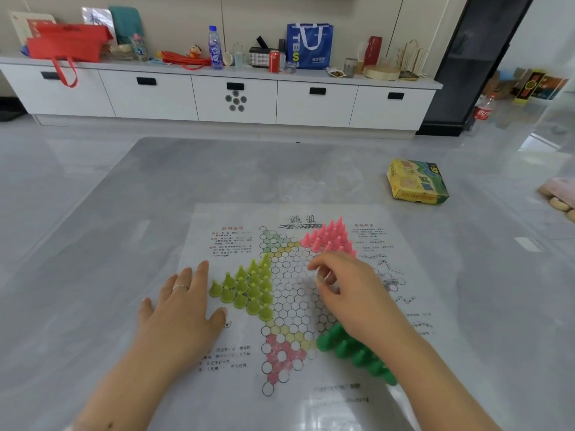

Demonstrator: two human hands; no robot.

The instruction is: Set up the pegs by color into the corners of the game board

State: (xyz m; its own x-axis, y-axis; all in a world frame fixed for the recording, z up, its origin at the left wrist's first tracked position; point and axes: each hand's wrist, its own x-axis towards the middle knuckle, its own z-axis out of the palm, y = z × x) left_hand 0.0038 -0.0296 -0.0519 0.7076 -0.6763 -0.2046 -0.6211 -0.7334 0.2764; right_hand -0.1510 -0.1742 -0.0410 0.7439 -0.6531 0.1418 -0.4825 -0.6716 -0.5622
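The paper game board point(289, 293) lies flat on the grey table. Several yellow-green pegs point(249, 289) fill its left corner. Several pink pegs point(331, 237) fill the upper right corner. Dark green pegs point(351, 349) stand in the lower right corner, partly hidden under my right forearm. My left hand point(180, 309) rests flat on the sheet's left edge, fingers straight, just left of the yellow-green pegs. My right hand point(345, 290) hovers over the board's middle right below the pink pegs, fingers curled toward the thumb; whether it pinches anything is unclear.
A yellow-green game box point(417, 181) sits on the table at the far right. Something pink and beige point(560, 197) pokes in at the right edge. Behind the table stands a white cabinet point(217, 98) with bottles, bags and cans on top.
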